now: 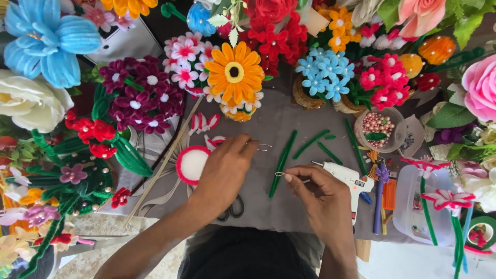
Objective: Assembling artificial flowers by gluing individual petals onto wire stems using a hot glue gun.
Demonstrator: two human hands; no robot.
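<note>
scissors (235,208) half-hidden under left hand (227,168)

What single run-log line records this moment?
left hand: pinches thin wire | right hand: pinches wire's looped end | nearby: green pipe-cleaner stems, glue gun, scissors

We count two hands (227,170), one white glue gun (347,181) and one pair of scissors (235,209). We see one orange sunflower (234,72) and one bowl of pink beads (380,126) farther off.
</note>
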